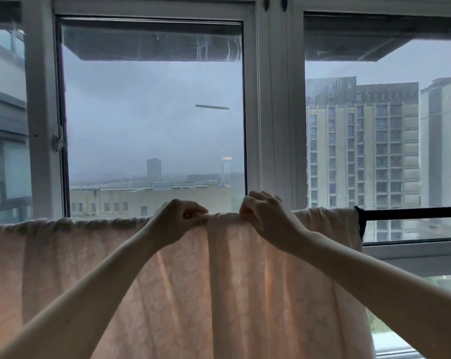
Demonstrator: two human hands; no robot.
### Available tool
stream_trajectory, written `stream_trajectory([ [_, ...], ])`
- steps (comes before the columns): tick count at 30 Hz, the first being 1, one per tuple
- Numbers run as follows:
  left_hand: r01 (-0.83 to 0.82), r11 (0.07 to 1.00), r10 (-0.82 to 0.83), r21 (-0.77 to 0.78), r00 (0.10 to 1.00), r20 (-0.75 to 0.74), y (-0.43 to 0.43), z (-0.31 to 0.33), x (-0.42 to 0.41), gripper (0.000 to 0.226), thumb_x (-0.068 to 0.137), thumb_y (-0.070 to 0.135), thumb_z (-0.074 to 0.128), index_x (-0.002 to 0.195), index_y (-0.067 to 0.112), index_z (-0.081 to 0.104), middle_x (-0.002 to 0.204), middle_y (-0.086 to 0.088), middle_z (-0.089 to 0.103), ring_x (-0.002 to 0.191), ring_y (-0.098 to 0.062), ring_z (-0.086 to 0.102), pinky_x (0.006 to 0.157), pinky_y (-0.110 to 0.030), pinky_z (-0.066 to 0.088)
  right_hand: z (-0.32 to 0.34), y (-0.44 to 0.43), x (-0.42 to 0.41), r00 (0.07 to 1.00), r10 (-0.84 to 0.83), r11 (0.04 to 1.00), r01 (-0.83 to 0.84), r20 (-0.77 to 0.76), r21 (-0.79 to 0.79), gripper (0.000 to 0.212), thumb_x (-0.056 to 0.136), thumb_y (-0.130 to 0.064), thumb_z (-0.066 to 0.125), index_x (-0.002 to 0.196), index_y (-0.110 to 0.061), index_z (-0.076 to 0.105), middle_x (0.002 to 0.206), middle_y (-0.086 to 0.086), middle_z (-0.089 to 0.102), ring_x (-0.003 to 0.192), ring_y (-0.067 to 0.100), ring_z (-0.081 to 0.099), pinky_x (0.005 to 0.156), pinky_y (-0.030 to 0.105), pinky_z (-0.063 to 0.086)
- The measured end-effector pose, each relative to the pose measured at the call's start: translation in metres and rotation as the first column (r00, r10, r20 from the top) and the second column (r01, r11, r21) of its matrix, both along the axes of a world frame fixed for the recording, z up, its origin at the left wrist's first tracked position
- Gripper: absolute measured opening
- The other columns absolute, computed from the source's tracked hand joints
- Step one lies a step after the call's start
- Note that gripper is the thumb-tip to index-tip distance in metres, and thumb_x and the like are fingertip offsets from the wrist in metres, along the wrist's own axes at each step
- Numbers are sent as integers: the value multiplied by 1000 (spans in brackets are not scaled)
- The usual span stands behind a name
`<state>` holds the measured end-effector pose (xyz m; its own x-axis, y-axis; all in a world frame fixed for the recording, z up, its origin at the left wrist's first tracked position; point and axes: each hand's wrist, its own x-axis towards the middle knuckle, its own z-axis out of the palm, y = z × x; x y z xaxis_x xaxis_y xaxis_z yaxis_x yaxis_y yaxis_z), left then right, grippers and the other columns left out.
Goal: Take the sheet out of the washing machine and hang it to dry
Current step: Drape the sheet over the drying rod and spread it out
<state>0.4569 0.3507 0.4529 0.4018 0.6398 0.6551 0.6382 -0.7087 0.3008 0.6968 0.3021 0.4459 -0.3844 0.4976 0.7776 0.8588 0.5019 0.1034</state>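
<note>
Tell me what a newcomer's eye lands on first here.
The pale peach sheet, backlit, drapes over a black rail across the lower half. At its top edge, centre, the left hand and right hand pinch the fabric close together. Behind, the window shows grey sky.

The sheet (115, 268) is pale peach-pink with a faint tone-on-tone floral pattern; the rail (410, 212) is black; the window frame (271, 112) is white.
</note>
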Motion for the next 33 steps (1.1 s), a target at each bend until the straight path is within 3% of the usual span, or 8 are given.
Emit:
stream_trajectory([
  [7,-41,999,39,30,996,81,5,-2,-2,11,86,30,68,76,27,64,72,11,67,72,-10,63,72,-36,54,2,-9,34,962,-246,968,251,-123,29,5,92,-20,56,87,-19,55,88,-5,58,84,12,51,87,38,46],
  [10,-102,993,97,56,992,86,6,-4,9,9,90,27,63,82,27,61,74,9,66,67,-12,58,63,-27,44,2,-6,21,973,-176,984,176,-147,-11,3,91,-19,57,89,-17,58,92,-3,59,86,11,48,84,34,47],
  [14,-125,990,121,58,991,63,7,-4,12,4,93,24,60,90,24,62,87,2,70,78,-17,63,71,-29,47,-4,3,3,994,-57,997,52,-92,-58,13,92,-26,61,100,-17,63,98,-2,64,88,9,52,84,32,48],
  [18,-162,985,159,54,986,57,8,-4,6,4,93,22,60,89,22,61,88,-2,70,78,-18,62,71,-30,46,-1,10,8,985,-123,992,119,-120,-44,7,92,-17,59,92,-14,65,87,2,67,79,15,59,78,36,53],
  [23,-210,978,209,18,977,35,13,1,-2,5,92,20,61,88,18,60,91,-6,70,78,-21,59,68,-28,41,0,5,43,944,-247,968,230,-217,-99,7,93,-22,57,91,-19,62,82,-2,66,72,15,63,72,40,56],
  [27,-265,964,265,15,964,-31,17,5,10,8,94,13,55,91,16,61,95,-9,69,84,-24,63,77,-34,52,0,1,49,947,-228,971,204,-225,-123,5,92,-22,59,90,-22,63,83,-7,66,76,8,62,76,36,56],
  [30,-264,951,274,163,961,-44,8,1,30,16,92,8,52,101,19,61,102,-8,71,89,-27,68,79,-40,56,-2,-2,51,950,-175,979,141,-258,-144,7,94,-21,55,91,-22,61,85,-10,64,79,3,60,76,30,54],
  [33,-80,951,93,300,995,-29,-14,-7,65,15,93,19,56,105,22,65,104,4,70,91,-17,66,76,-33,53,-5,-6,60,957,-158,980,123,-243,-154,10,95,-20,51,95,-22,60,90,-11,63,83,-1,58,75,18,49],
])
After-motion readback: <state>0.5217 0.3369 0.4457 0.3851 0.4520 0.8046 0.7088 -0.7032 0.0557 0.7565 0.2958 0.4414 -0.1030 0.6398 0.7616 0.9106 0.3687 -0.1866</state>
